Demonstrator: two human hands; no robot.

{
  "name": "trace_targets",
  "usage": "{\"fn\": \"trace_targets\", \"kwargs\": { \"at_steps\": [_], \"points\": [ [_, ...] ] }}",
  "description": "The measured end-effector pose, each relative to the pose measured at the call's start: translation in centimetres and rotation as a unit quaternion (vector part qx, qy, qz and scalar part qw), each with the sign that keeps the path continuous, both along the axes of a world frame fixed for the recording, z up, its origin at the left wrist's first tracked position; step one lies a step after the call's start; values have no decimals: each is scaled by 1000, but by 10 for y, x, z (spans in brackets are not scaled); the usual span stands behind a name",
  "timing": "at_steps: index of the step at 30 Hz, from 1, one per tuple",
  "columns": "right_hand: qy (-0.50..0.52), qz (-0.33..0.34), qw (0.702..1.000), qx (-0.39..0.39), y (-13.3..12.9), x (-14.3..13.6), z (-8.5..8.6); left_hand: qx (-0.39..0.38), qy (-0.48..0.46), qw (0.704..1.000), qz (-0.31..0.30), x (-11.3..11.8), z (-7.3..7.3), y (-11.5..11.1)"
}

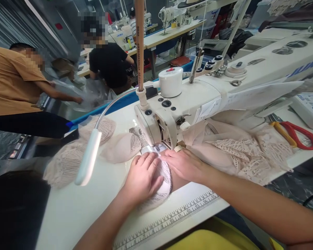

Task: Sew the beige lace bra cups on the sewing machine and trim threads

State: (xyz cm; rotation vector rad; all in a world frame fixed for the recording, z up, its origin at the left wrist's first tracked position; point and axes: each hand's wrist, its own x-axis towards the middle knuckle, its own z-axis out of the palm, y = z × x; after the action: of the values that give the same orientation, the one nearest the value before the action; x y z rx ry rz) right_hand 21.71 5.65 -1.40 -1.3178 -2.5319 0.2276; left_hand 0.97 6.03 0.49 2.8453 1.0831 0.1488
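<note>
Beyond the sewing machine, to its left, a person in an orange-brown shirt holds a clear plastic bag; what is in it cannot be made out. A cardboard box stands near that bag, left of the machine, its contents hidden. Behind the machine's far end is a translucent plastic bin, its contents unclear.

The lace piece lies on the worktable just in front of the machine's needle area, its upper end at the presser foot. The left hand rests flat over its left part, fingers extended, clasping nothing, thumb spread across the lace. The right hand reaches in from the other side, fingers stretched forward, tips at the piece's upper right edge; whether they pinch it I cannot tell.

Blue letters on the machine's arm read JUKI, and another machine behind it carries the same name. A printed ruler runs along the table edge before the machine, with 10 and 12 legible. Sheets of paper hang on the machine's near side, their writing too small to read.
</note>
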Motion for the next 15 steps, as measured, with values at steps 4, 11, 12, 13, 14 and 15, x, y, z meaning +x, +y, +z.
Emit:
{"fn": "trace_targets", "kwargs": {
  "at_steps": [4,11,12,13,14,15],
  "points": [
    [-2,6,1000,2,0,0,-1,-6,3,1000,-15,1,-1,3],
    [-5,-8,1000,6,1,-2,-1,5,9,1000,3,-1,-8,7],
    [-2,-11,1000,3,1,-2,0,9,13,1000,4,-1,-8,6],
    [1,-12,1000,0,1,-2,0,13,18,1000,5,0,-8,6],
    [3,-15,1000,-2,1,-3,1,18,22,1000,8,0,-8,6],
    [4,-17,1000,-5,1,-3,2,23,26,999,9,0,-7,5]
  ]
}}
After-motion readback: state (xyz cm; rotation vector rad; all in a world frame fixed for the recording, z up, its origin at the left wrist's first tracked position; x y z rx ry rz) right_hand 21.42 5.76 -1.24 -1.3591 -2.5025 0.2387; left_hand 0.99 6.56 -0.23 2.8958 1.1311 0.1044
